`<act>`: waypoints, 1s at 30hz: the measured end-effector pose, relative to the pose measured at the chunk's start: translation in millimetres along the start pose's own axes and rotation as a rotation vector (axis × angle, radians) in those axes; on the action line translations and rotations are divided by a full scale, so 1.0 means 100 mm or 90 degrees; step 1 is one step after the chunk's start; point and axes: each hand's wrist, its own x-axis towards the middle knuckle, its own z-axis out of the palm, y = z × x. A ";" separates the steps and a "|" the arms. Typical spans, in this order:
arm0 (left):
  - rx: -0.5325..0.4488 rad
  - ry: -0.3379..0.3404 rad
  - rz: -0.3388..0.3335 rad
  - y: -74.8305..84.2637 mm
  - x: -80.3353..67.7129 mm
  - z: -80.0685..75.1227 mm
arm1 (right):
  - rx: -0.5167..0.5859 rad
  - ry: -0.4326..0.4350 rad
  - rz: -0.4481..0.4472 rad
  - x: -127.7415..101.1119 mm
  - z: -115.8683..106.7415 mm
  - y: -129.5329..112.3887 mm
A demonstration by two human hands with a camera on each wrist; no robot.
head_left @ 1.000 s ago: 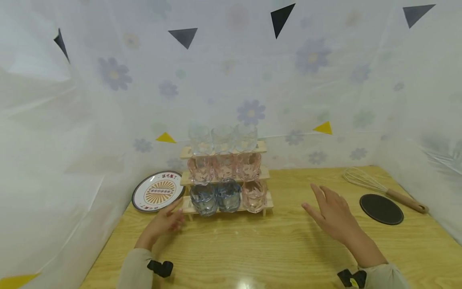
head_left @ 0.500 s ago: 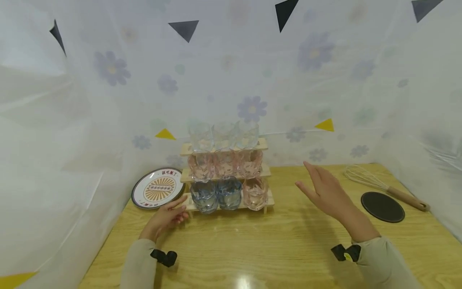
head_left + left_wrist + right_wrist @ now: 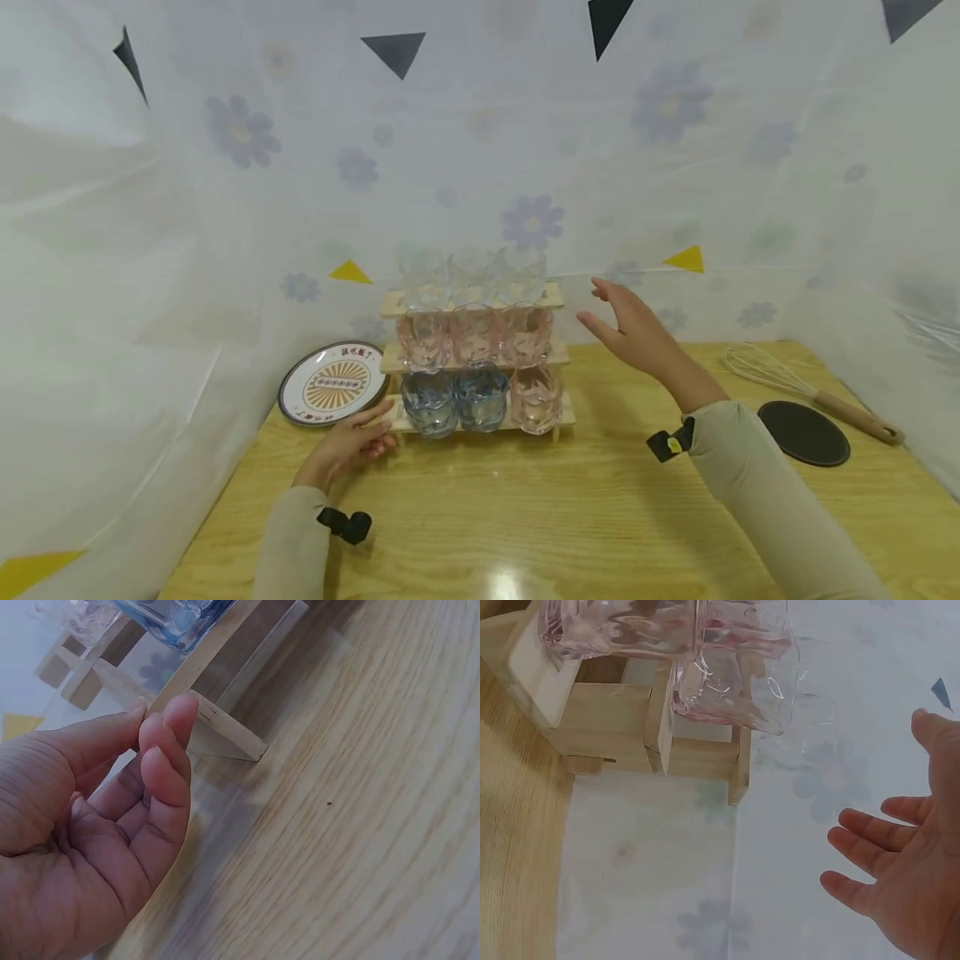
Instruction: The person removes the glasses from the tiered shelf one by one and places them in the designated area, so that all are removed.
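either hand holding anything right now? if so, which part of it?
Nothing is held. The right hand is open in the air beside the wooden rack, touching nothing. The left hand rests by the rack's lower left end, fingertips at the wood, not gripping.

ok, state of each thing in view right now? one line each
left hand: fingers loosely curled, holding nothing, at the rack's bottom left corner
right hand: open, raised beside the rack's upper right, touching nothing
rack: upright, three tiers, all full
clear glasses: three, top tier
pink glasses: three, middle tier, one more on the bottom right
blue glasses: two, bottom tier
plate: flat
whisk: lying down
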 end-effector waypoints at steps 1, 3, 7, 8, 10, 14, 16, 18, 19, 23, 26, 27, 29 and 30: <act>0.001 -0.004 -0.001 0.00 0.00 0.00 | 0.011 -0.003 0.005 0.06 0.01 0.02; -0.001 -0.005 -0.007 -0.01 0.00 0.00 | 0.034 -0.010 0.021 0.17 0.05 0.06; 0.000 -0.005 -0.015 -0.03 0.00 -0.01 | 0.078 -0.015 0.051 0.38 0.16 0.13; -0.002 -0.002 -0.015 -0.03 -0.01 -0.02 | 0.086 -0.015 0.058 0.42 0.18 0.14; -0.003 0.002 -0.012 -0.03 0.00 -0.02 | 0.101 -0.013 0.070 0.51 0.22 0.17; -0.003 -0.002 -0.004 0.00 0.01 -0.02 | 0.139 -0.009 0.102 0.66 0.24 0.20; -0.002 -0.007 0.001 0.01 0.01 -0.01 | 0.154 -0.009 0.116 0.72 0.24 0.20; 0.001 -0.007 0.001 0.02 0.00 -0.01 | 0.154 -0.015 0.122 0.77 0.24 0.19; 0.001 -0.005 -0.001 0.03 0.00 0.00 | 0.153 -0.018 0.120 0.80 0.24 0.19; 0.008 0.000 -0.006 0.05 -0.01 0.02 | 0.138 -0.029 0.106 0.93 0.27 0.13; 0.010 0.002 -0.009 0.04 -0.02 0.03 | 0.134 -0.039 0.100 1.00 0.31 0.08; 0.008 0.004 -0.010 0.04 -0.02 0.04 | 0.134 -0.043 0.100 1.02 0.33 0.06; 0.009 0.005 -0.013 0.03 -0.01 0.04 | 0.136 -0.045 0.106 1.06 0.35 0.04; 0.010 0.006 -0.012 0.03 0.00 0.04 | 0.138 -0.044 0.110 1.08 0.36 0.03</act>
